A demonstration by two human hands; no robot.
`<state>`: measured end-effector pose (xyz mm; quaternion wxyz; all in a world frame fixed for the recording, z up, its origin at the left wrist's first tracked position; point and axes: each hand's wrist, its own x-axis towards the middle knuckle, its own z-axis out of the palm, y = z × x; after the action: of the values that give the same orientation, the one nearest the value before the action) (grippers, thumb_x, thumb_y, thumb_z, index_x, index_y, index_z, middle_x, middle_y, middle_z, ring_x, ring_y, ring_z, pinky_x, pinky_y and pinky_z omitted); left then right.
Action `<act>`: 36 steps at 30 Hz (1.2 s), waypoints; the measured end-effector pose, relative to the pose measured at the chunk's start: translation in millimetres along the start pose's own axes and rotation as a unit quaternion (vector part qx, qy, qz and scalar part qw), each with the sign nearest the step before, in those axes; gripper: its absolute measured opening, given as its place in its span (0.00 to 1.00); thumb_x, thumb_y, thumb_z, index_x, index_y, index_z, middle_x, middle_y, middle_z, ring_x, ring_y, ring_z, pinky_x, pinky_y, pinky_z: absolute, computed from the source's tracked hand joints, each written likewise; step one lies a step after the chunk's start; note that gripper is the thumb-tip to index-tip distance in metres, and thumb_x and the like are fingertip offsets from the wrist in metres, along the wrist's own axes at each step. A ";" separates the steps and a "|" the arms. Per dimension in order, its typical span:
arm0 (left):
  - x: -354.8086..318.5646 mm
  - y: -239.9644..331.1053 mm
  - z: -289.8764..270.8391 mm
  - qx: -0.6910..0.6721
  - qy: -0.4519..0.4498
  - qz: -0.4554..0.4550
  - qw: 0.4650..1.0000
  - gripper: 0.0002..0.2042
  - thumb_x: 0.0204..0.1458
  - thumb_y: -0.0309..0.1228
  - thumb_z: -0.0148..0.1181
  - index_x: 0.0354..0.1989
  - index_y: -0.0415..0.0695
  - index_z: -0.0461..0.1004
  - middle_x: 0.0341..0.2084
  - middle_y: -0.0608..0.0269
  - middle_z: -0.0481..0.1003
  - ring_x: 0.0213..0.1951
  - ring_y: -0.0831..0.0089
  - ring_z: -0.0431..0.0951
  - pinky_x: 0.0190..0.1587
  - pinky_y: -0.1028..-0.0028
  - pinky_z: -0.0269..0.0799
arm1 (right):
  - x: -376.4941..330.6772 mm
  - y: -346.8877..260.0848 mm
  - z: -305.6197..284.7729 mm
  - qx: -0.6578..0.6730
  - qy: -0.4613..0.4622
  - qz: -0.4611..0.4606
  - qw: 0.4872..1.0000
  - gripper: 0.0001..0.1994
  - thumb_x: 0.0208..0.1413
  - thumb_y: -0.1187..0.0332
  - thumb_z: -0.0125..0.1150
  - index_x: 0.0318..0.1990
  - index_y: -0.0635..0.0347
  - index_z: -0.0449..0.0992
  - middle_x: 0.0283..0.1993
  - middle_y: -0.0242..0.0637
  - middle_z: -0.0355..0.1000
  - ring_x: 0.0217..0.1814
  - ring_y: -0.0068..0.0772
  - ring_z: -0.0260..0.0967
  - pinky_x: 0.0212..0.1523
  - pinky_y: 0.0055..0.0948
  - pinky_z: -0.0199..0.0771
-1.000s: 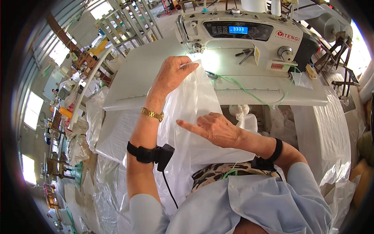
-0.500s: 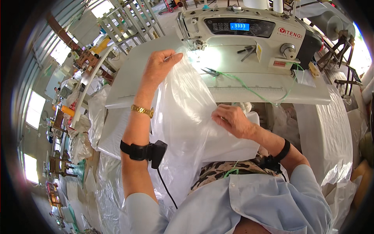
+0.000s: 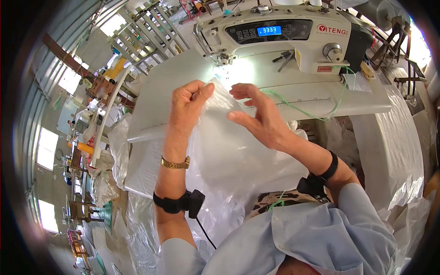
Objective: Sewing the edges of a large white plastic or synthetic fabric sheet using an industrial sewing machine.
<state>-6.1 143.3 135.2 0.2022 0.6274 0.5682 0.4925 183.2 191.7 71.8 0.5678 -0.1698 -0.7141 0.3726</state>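
Note:
My left hand point(image 3: 187, 104) is closed, thumb against fingers, on the upper corner of a thin, shiny white plastic sheet point(image 3: 224, 146). From there the sheet hangs over the table's front edge and down across my lap. To its right is my right hand point(image 3: 263, 120), thumb and fingers spread, close to the sheet's upper edge and holding nothing. Just beyond both hands stands a white sewing machine point(image 3: 270, 46), its lamp lighting the needle area point(image 3: 224, 71). A green thread point(image 3: 293, 106) curves over the table right of my right hand.
The grey sewing table point(image 3: 169, 91) has a ruler strip point(image 3: 311, 101) along its front. Small dark tools point(image 3: 285, 59) lie under the machine arm. White plastic material point(image 3: 389, 156) is draped at the right. A metal rack point(image 3: 146, 36) stands at the back left.
My right hand has let go of the sheet lower down and moved up and left, its fingers opening. My left hand has come slightly nearer with the sheet's corner. The snips on the table are now hidden.

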 end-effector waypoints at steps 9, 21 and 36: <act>0.9 -11.7 3.5 -0.011 0.002 0.019 1.000 0.18 0.62 0.35 0.59 0.22 0.38 0.70 0.16 0.81 0.55 0.22 0.87 0.51 0.23 0.78 0.46 | -4.9 21.9 14.1 0.097 -0.150 0.181 0.967 0.20 0.64 0.56 0.60 0.28 0.68 0.74 0.15 0.36 0.60 0.20 0.23 0.57 0.22 0.30 0.60; 9.4 -25.1 1.7 0.014 -0.017 -0.027 0.999 0.19 0.59 0.38 0.62 0.20 0.36 0.72 0.15 0.79 0.57 0.21 0.85 0.53 0.22 0.75 0.49 | -20.4 22.4 18.5 -0.136 -0.119 -0.071 0.981 0.29 0.57 0.77 0.56 0.67 0.66 0.58 0.20 0.46 0.71 0.22 0.48 0.71 0.28 0.41 0.71; 5.3 -46.9 1.7 -0.011 0.024 -0.164 0.986 0.17 0.61 0.39 0.60 0.29 0.35 0.77 0.23 0.78 0.64 0.29 0.86 0.60 0.31 0.79 0.58 | -21.7 31.4 29.4 -0.290 -0.190 -0.066 0.936 0.34 0.57 0.74 0.57 0.71 0.63 0.53 0.13 0.38 0.66 0.15 0.42 0.65 0.28 0.38 0.72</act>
<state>-29.4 161.4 98.3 0.2734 0.5111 0.6630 0.4738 156.4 188.2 31.8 0.3714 -0.2056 -0.8951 0.1360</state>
